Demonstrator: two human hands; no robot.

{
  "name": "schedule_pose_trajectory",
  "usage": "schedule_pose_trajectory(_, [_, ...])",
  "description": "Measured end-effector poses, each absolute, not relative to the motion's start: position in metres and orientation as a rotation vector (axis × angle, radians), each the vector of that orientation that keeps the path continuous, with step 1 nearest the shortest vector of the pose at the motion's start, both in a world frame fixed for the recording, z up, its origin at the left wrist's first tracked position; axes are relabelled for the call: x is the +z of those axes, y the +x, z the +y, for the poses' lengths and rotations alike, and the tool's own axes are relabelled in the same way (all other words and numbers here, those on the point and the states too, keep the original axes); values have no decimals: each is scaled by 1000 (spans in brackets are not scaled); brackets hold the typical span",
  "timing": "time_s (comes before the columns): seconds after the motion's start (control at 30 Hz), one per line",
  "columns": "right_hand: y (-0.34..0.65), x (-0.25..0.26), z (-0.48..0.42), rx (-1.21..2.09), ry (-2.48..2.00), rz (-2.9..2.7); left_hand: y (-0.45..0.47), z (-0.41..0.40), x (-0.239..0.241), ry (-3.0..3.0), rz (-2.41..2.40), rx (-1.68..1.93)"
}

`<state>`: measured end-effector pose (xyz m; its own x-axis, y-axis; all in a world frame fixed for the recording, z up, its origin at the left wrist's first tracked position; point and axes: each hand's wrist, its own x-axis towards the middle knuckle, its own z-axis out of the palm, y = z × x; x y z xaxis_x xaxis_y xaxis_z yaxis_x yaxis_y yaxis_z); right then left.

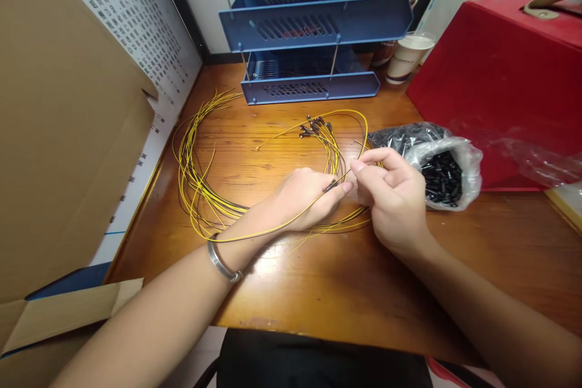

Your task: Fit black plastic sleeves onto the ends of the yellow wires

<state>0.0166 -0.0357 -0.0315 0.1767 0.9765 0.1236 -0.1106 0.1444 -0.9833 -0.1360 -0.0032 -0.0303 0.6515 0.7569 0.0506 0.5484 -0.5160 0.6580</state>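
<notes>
My left hand (307, 197) is closed, with thumb and forefinger pinching a small black sleeve (331, 186) on a thin yellow-and-black wire (273, 230). That wire trails back over my left wrist. Just to the right, my right hand (393, 203) pinches the wire beyond the sleeve between thumb and fingertips. A loose bundle of similar wires (187, 163) curves across the table on the left and passes under my hands. Several wire ends with black tips (316, 127) lie behind my left hand. Beside my right hand stands an open plastic bag (473, 176) of small black pieces (441, 179).
A blue two-tier tray rack (313, 24) stands at the back of the wooden table (318, 297). Right of it is a paper cup (404, 60). A red box (495, 73) takes up the right side, and cardboard (68, 133) rises along the left.
</notes>
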Motion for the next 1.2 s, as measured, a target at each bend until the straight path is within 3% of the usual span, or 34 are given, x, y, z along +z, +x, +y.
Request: schedule_pose_trajectory(1.2, [20,-32,-33,1110,-1209,-1101,-136,-3,-31,2308,1011,423])
